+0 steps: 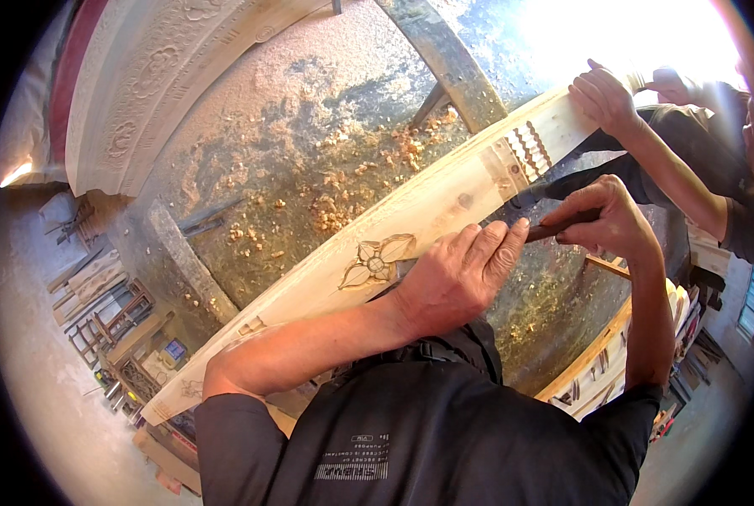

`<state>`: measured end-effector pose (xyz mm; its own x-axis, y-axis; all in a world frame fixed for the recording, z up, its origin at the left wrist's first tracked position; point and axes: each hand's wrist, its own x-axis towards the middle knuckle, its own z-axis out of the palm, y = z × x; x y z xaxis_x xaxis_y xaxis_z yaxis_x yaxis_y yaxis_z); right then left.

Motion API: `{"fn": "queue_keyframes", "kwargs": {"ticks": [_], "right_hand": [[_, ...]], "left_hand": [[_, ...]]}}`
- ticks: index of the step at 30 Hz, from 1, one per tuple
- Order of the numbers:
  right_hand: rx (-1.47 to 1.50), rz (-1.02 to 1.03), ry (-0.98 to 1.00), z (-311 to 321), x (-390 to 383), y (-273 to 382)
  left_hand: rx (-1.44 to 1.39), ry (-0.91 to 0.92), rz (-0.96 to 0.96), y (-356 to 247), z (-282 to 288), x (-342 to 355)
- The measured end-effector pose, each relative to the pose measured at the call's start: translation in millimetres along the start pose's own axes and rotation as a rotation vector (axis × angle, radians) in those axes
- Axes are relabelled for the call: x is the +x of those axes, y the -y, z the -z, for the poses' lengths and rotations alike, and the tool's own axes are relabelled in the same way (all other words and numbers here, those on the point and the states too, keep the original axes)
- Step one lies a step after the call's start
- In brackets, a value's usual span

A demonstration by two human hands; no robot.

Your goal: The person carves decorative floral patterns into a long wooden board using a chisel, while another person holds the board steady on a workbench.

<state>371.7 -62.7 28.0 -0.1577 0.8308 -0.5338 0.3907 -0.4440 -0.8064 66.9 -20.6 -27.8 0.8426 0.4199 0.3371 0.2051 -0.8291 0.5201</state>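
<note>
My right hand [606, 218] grips dark tool [547, 229]; my left hand [460, 277] wraps it too, just beside carved flower [375, 264] on pale board [438, 208].

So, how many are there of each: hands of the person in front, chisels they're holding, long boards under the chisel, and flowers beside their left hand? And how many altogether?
Hands: 2, left hand and right hand
Wood chisel: 1
Long wooden board: 1
Carved flower: 1
Total: 5
</note>
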Motion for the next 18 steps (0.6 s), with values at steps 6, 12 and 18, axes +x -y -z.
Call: {"fn": "queue_keyframes", "kwargs": {"ticks": [6,12,18], "right_hand": [[-0.039,0.000,-0.011,-3,-9,0],[-0.095,0.088,-0.078,-13,-33,1],[-0.098,0.120,-0.096,-17,-32,-2]], "left_hand": [[0.041,-0.012,-0.071,3,0,-1],[0.036,-0.043,-0.151,0,1,-3],[-0.015,-0.023,-0.123,0,1,-3]]}}
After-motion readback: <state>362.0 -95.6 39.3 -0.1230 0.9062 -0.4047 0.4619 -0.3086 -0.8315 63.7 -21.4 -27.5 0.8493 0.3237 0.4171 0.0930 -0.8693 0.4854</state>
